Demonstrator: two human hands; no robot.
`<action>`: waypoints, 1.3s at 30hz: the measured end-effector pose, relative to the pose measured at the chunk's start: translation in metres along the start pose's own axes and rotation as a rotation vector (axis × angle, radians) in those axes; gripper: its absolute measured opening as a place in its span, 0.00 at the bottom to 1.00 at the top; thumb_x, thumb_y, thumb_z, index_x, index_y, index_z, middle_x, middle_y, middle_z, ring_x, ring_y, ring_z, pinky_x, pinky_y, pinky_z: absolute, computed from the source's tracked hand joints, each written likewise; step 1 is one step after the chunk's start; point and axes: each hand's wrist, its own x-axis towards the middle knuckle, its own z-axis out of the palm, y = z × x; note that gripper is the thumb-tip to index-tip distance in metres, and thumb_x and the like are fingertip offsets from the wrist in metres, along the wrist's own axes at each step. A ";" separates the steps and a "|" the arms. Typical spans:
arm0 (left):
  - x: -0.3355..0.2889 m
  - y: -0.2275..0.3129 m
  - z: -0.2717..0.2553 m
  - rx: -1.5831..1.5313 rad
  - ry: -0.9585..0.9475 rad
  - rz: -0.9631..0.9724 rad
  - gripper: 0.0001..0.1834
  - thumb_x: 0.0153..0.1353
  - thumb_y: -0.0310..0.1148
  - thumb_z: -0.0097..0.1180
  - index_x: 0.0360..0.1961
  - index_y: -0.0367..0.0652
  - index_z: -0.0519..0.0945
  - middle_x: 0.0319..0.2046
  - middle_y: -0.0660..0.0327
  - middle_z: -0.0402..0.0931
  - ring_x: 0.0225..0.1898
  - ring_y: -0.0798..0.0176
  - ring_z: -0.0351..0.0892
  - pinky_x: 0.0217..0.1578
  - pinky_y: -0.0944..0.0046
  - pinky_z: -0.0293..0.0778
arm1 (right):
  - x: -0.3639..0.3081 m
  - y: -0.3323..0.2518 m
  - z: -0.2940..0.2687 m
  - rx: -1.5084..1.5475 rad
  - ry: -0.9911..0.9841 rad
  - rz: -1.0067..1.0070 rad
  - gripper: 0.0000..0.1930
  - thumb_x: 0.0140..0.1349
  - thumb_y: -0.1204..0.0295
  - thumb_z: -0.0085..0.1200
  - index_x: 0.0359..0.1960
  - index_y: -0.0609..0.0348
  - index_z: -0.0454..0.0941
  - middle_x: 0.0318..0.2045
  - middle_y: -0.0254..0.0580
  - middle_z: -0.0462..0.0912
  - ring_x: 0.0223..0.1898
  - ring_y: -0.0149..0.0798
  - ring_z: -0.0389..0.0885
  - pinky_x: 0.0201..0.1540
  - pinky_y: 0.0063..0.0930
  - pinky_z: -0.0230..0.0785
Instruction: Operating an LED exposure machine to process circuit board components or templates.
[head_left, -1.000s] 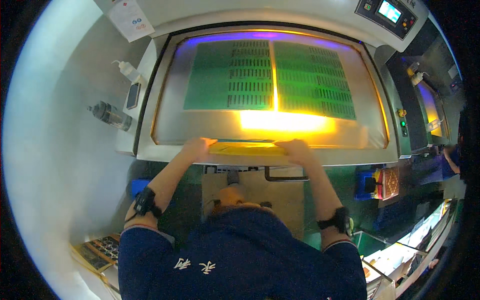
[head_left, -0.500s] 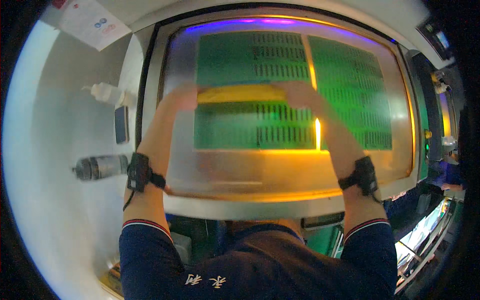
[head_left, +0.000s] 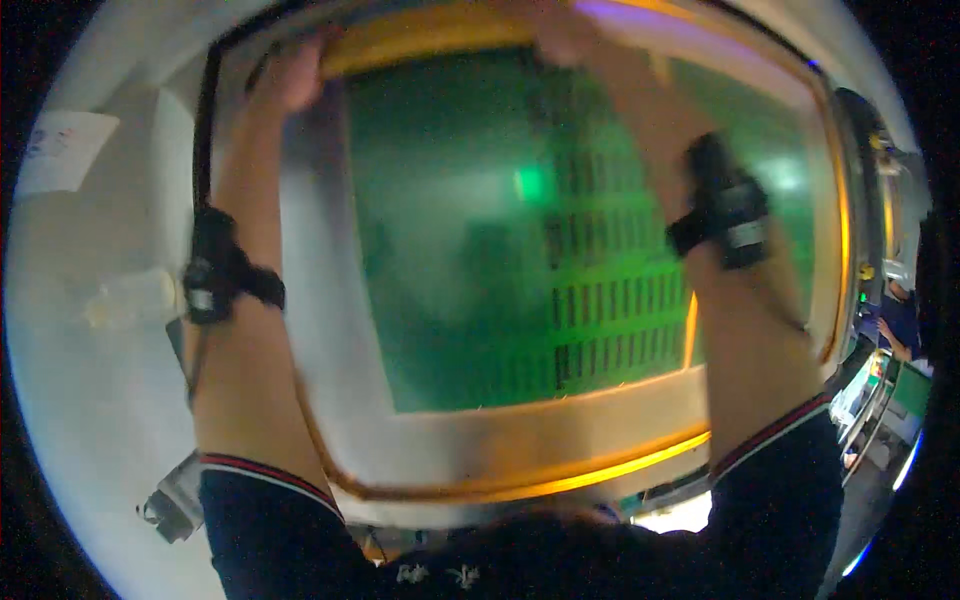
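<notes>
Both my arms reach to the far side of a framed work surface. A long yellow bar (head_left: 430,38), blurred by motion, spans between my hands; its exact kind cannot be made out. My left hand (head_left: 300,78) grips its left end. My right hand (head_left: 562,40) is closed at the right end, near the top of the picture, partly smeared. Below the bar lies a large green panel (head_left: 440,290) with rows of dark slots on its right part, under what looks like a clear, shiny sheet. A second green panel (head_left: 775,215) lies to the right, partly behind my right forearm.
A metal frame with an orange-lit edge (head_left: 560,483) surrounds the panels. On the white ledge to the left are a pale bottle (head_left: 130,298), a grey bottle (head_left: 180,500) and a printed sheet (head_left: 65,150). Another person (head_left: 897,315) is at the far right.
Both hands have moved away from me with the yellow bar, from mid-panel to the panel's far edge. My view has shifted forward, so the panels appear lower and larger.
</notes>
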 end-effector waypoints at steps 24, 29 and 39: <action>-0.045 0.285 -0.065 -0.141 -0.159 -0.067 0.40 0.51 0.17 0.52 0.68 0.51 0.64 0.54 0.45 0.75 0.59 0.38 0.71 0.58 0.47 0.70 | -0.225 0.093 -0.024 -0.045 0.151 0.078 0.36 0.55 0.80 0.48 0.68 0.40 0.63 0.67 0.35 0.68 0.64 0.49 0.69 0.67 0.48 0.60; 0.111 0.247 -0.020 -0.051 -0.105 0.030 0.37 0.51 0.18 0.51 0.65 0.52 0.68 0.52 0.43 0.77 0.54 0.42 0.76 0.55 0.46 0.73 | -0.116 0.207 -0.056 0.073 -0.078 0.229 0.39 0.54 0.83 0.47 0.69 0.30 0.61 0.68 0.33 0.66 0.64 0.46 0.69 0.64 0.46 0.67; 0.030 0.318 -0.059 -0.129 -0.185 -0.049 0.37 0.53 0.19 0.51 0.68 0.50 0.64 0.58 0.39 0.70 0.60 0.39 0.70 0.62 0.45 0.66 | -0.212 0.177 -0.027 -0.072 0.238 0.062 0.35 0.53 0.79 0.51 0.66 0.40 0.65 0.63 0.36 0.72 0.61 0.50 0.72 0.61 0.49 0.68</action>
